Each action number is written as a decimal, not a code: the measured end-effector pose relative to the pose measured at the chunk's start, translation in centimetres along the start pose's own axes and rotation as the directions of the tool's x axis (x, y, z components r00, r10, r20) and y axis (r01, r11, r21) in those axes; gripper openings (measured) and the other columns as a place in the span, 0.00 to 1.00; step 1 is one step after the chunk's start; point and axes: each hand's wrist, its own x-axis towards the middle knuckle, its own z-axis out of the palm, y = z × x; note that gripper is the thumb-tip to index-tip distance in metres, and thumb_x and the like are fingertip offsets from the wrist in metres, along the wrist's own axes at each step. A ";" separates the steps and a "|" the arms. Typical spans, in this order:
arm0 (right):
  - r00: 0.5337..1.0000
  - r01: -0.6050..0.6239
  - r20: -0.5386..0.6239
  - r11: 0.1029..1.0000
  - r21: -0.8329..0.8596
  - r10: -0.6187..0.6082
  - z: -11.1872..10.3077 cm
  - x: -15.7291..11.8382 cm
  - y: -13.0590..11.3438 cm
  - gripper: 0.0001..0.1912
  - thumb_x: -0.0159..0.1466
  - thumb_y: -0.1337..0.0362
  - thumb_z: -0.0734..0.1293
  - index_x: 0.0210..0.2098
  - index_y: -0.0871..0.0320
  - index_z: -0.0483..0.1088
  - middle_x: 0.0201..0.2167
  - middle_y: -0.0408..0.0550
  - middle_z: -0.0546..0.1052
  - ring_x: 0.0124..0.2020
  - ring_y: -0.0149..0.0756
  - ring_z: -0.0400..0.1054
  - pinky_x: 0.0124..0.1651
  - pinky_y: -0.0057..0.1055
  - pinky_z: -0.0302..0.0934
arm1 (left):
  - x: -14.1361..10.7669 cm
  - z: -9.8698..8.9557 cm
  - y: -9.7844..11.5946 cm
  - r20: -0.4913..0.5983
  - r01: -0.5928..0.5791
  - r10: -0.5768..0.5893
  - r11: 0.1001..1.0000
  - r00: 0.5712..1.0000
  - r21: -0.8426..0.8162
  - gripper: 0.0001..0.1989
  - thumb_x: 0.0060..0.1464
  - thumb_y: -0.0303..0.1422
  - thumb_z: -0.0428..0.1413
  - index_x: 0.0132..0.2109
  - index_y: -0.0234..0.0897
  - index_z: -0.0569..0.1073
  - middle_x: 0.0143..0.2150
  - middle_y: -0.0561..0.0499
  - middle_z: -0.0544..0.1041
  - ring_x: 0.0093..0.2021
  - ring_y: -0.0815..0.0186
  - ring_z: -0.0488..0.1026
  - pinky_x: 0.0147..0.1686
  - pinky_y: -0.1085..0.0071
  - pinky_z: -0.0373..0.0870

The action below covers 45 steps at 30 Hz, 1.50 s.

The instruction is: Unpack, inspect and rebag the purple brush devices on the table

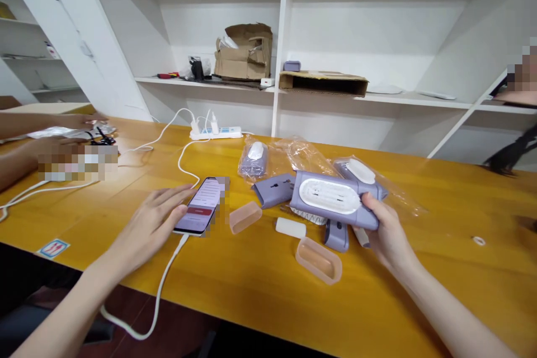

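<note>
My left hand (153, 225) lies with fingers spread at the left edge of a phone (200, 205), its thumb on or just over the lit screen. A white cable runs from the phone's lower end. My right hand (388, 229) grips the right end of a purple device (329, 197) with a white oval plate facing up. Under and beside the device are a purple casing piece (272, 190), a small purple part (337, 235) and a white cylinder (291, 227). Two translucent pink covers (245, 218) (319, 260) rest nearby on the table.
Behind are bagged purple devices (254, 159) (361, 170) and a power strip (216, 132) with chargers. Another person's hands (62, 148) are at the far left. Shelves hold a torn cardboard box (245, 53) and a flat box (323, 84). A white ring (478, 240) lies right.
</note>
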 end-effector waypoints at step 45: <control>0.943 -0.190 -0.278 0.982 -0.002 0.182 -2.6 2.5 0.6 0.18 0.36 0.49 0.74 0.26 0.47 0.74 0.26 0.52 0.76 0.17 0.39 0.64 0.13 0.35 0.58 | 4.5 3.0 -5.9 0.233 -0.147 0.183 0.976 0.955 -0.162 0.21 0.59 0.35 0.40 0.58 0.41 0.58 0.56 0.46 0.68 0.59 0.57 0.56 0.58 0.55 0.48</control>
